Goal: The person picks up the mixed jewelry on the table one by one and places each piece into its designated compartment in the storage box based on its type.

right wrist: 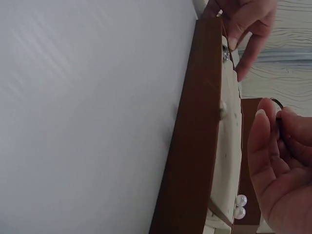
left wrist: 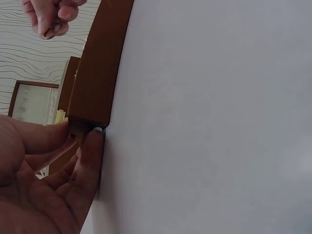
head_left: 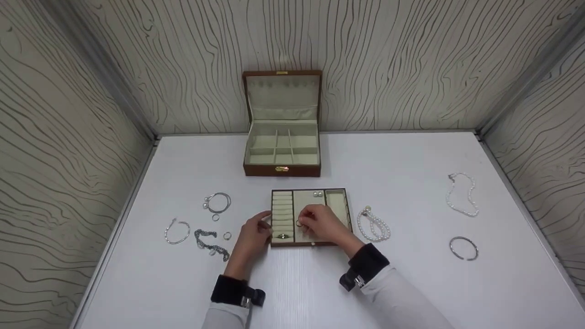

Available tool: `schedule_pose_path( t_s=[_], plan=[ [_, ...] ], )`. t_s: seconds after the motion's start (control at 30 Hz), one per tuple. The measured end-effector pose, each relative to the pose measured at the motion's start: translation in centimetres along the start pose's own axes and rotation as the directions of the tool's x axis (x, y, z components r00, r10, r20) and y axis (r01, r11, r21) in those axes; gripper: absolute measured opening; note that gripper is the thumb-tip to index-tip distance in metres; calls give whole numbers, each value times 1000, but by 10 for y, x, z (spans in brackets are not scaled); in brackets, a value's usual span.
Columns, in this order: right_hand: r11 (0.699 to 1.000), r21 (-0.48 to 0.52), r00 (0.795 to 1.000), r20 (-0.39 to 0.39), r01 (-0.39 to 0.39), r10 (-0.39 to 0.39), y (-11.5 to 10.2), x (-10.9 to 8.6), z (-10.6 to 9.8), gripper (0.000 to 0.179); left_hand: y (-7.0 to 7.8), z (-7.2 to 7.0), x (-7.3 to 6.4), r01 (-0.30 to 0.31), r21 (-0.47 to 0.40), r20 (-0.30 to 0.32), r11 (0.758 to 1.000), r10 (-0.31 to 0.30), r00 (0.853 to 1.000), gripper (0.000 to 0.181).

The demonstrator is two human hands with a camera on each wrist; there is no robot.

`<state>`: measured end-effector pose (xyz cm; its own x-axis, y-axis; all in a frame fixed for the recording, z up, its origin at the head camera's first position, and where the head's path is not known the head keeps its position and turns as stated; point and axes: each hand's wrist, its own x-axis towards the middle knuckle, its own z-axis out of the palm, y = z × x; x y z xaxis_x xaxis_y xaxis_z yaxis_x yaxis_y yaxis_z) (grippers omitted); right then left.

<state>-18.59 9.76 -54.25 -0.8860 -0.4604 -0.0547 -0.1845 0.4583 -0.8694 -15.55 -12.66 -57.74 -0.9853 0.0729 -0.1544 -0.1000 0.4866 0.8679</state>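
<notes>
A brown jewelry tray [head_left: 305, 201] with a cream lining lies in front of me. My left hand [head_left: 252, 235] holds its left end, thumb and fingers pinching the near corner in the left wrist view. Over the middle section, my right hand [head_left: 323, 222] pinches a thin ring [right wrist: 277, 103] between thumb and fingers, raised above the lining. A ring with a stone [head_left: 283, 236] sits in the nearest slot of the ring rolls [head_left: 282, 210]. Two pearl earrings [head_left: 317, 194] are at the far side of the middle section.
Behind the tray stands an open jewelry box [head_left: 282, 171] with divided compartments. To the left lie bracelets [head_left: 177, 233], a chain [head_left: 211, 244], a hair tie [head_left: 219, 202] and two rings [head_left: 227, 236]. Rightward are pearl strands [head_left: 374, 226], a necklace [head_left: 462, 194] and a bangle [head_left: 464, 248].
</notes>
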Motion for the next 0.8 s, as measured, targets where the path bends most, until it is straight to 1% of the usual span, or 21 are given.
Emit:
schedule_pose_path(
  t_s=[0.07, 0.13, 0.27, 0.33, 0.47, 0.63, 0.8],
  plan=[
    [999, -45, 1000, 11, 24, -24, -2, 3, 7, 10, 1, 0, -1, 14, -4, -1, 1000, -14, 1000, 50],
    [996, -81, 999, 20, 33, -32, -3, 5, 13, 10, 1, 1, -1, 28, -2, -3, 1000, -28, 1000, 49],
    [986, -158, 998, 16, 58, -56, -5, 10, 24, 9, 1, 1, 0, 37, 5, -4, 999, -37, 999, 49],
    [978, -195, 997, 7, 76, -76, -5, 12, 28, 8, 1, 1, 1, 35, 10, -6, 999, -35, 999, 50],
    [969, -230, 995, -1, 95, -98, -7, 16, 33, 7, 1, 0, 1, 4, 10, -7, 1000, -4, 1000, 50],
    [961, -263, 996, -6, 79, -84, -7, 17, 38, 7, 1, -1, 0, -13, 2, -12, 1000, 13, 1000, 50],
    [958, -283, 998, -7, 53, -57, -7, 17, 41, 5, 1, -1, 1, 2, 11, -12, 1000, -2, 1000, 49]
  ],
)
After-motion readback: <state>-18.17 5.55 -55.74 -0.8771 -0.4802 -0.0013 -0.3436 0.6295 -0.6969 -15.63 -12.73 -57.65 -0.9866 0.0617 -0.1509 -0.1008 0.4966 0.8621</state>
